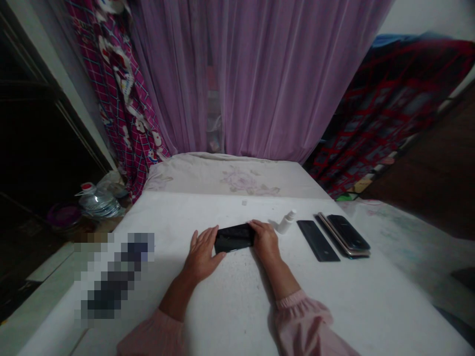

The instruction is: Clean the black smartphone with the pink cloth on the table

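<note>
Black phone [234,238] gripped between left hand [203,254], thumb and forefinger at two corners, and right hand [265,241], fingers curled opposite.

I see phone [234,239] on table [230,311], between left hand [202,256] and right hand [265,242]. Rightward from right hand: bottle [285,225], lone phone [318,241], phone stack [349,234]. Curtain [278,79] behind table.

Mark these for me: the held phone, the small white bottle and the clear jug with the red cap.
Held phone [234,238], head view: middle of its dark face.
Small white bottle [285,224], head view: its body.
Clear jug [99,204], head view: its side.
</note>
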`<state>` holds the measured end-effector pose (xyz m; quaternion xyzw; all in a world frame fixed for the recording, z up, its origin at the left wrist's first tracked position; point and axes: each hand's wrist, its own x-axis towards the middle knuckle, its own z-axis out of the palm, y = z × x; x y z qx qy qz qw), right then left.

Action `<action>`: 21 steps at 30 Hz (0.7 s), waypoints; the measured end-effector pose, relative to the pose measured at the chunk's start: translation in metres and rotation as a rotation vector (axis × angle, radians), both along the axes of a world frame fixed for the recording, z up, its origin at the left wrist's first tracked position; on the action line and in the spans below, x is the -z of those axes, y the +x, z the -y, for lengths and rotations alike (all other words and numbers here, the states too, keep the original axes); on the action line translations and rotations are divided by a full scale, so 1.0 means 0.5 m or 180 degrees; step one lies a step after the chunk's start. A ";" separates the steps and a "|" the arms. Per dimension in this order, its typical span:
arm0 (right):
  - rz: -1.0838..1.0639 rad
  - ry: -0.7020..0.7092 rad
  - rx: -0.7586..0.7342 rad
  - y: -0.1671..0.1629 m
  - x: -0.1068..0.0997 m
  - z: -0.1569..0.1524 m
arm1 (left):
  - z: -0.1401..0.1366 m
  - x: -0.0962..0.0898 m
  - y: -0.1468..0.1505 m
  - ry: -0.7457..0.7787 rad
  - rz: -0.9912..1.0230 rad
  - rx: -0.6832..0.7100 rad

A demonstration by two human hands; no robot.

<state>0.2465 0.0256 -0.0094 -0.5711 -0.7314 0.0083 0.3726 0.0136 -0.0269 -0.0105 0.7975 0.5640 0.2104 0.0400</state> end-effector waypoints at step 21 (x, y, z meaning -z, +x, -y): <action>0.0019 0.0024 -0.0031 -0.019 -0.011 0.027 | 0.000 0.000 0.001 0.0007 0.0022 -0.0017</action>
